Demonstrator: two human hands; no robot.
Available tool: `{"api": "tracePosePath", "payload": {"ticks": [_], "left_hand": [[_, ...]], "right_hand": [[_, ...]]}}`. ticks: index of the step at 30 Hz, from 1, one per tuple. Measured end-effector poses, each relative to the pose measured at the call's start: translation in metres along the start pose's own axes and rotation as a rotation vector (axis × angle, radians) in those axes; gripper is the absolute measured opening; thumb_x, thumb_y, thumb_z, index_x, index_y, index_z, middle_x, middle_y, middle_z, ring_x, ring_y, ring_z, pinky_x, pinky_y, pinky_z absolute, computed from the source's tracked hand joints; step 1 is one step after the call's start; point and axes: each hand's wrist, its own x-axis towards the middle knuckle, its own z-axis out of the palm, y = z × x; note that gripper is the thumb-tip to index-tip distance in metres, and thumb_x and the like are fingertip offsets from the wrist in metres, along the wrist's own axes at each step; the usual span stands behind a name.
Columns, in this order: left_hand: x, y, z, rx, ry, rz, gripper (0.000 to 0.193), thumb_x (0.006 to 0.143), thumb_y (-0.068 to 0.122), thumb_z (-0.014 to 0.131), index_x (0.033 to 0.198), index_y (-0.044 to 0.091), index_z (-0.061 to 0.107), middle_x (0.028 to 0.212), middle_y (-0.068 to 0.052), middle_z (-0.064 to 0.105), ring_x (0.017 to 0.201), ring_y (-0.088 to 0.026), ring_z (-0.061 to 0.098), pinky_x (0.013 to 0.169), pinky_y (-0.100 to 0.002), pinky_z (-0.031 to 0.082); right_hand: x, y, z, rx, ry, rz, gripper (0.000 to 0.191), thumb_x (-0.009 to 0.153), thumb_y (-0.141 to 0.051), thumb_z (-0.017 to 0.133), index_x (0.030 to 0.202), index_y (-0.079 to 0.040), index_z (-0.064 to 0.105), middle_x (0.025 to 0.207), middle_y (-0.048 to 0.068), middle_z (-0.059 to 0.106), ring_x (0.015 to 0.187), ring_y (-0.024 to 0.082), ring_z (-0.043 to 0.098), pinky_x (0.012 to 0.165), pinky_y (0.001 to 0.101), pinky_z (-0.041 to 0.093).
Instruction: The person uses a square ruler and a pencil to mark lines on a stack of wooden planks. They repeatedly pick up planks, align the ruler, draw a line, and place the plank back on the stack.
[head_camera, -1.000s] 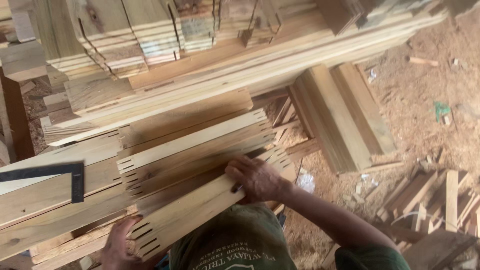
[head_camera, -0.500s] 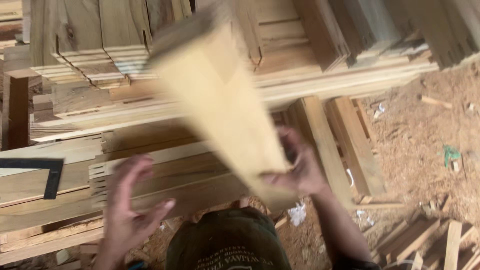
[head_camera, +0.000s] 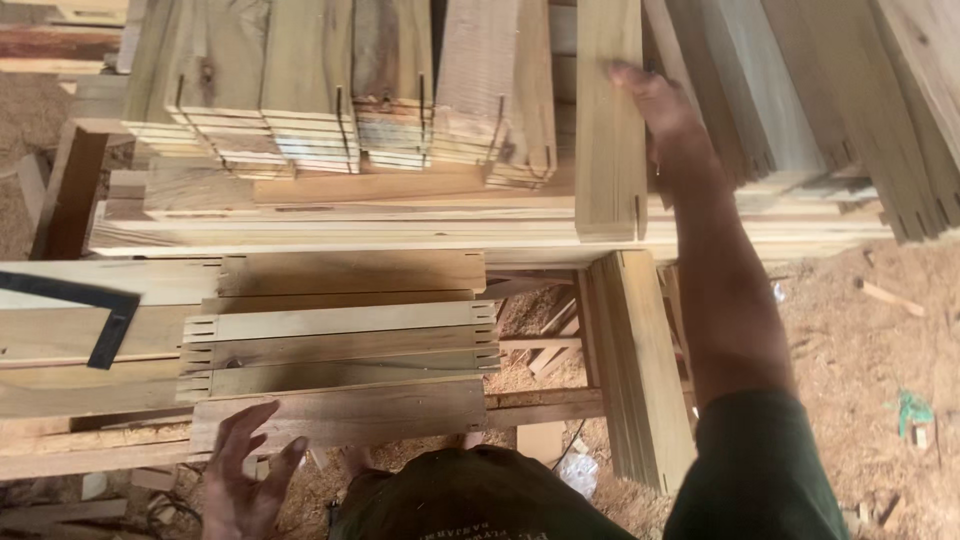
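Your right hand (head_camera: 655, 100) lay flat, fingers together, against the upright plank (head_camera: 608, 120) that stood on the far stack (head_camera: 400, 225); the plank's long axis ran away from you, just left of those fingers. Your left hand (head_camera: 245, 480) hovered, fingers spread, at the near edge of the notched boards (head_camera: 340, 345) on the workbench (head_camera: 60, 380). A black square (head_camera: 95, 320) sat near the bench's left edge. No packages or labels showed.
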Motion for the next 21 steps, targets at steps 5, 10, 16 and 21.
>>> {"api": "tracePosePath", "payload": {"ticks": [5,10,16,21], "left_hand": [[-0.019,-0.024,-0.023,0.057,0.105,-0.232,0.048,0.086,0.031,0.076,0.125,0.005,0.068,0.13,-0.024,0.064,0.129,-0.037,0.063,0.094,-0.049,0.061],[0.005,-0.027,-0.047,0.051,0.092,-0.303,0.051,0.083,0.03,0.076,0.125,0.003,0.068,0.128,-0.022,0.064,0.117,-0.036,0.066,0.084,-0.047,0.061],[0.048,-0.061,-0.073,0.097,0.154,-0.069,0.049,0.091,0.035,0.075,0.128,0.004,0.066,0.126,-0.02,0.065,0.115,-0.031,0.066,0.085,-0.043,0.061],[0.104,-0.113,-0.109,0.048,0.172,0.083,0.051,0.099,0.035,0.073,0.138,0.006,0.058,0.129,-0.023,0.063,0.117,-0.032,0.066,0.087,-0.042,0.064]], "right_hand": [[0.069,-0.003,0.044,0.27,-0.248,-0.04,0.066,0.084,-0.05,0.069,0.138,-0.012,0.063,0.133,0.014,0.069,0.118,0.029,0.067,0.098,0.0444,0.055],[0.084,-0.013,0.048,-0.175,-0.132,-0.342,0.071,0.095,-0.058,0.068,0.141,-0.005,0.061,0.137,0.017,0.064,0.127,0.028,0.06,0.108,0.0435,0.047],[0.061,-0.03,0.07,-1.004,0.282,-0.331,0.048,0.109,-0.042,0.059,0.111,0.004,0.07,0.105,0.02,0.07,0.092,0.032,0.067,0.088,0.0494,0.059],[-0.077,0.069,0.126,-0.383,-0.086,-0.723,0.011,0.102,-0.011,0.049,0.103,-0.01,0.06,0.077,0.002,0.057,0.058,0.01,0.049,0.053,0.0262,0.047]]}}
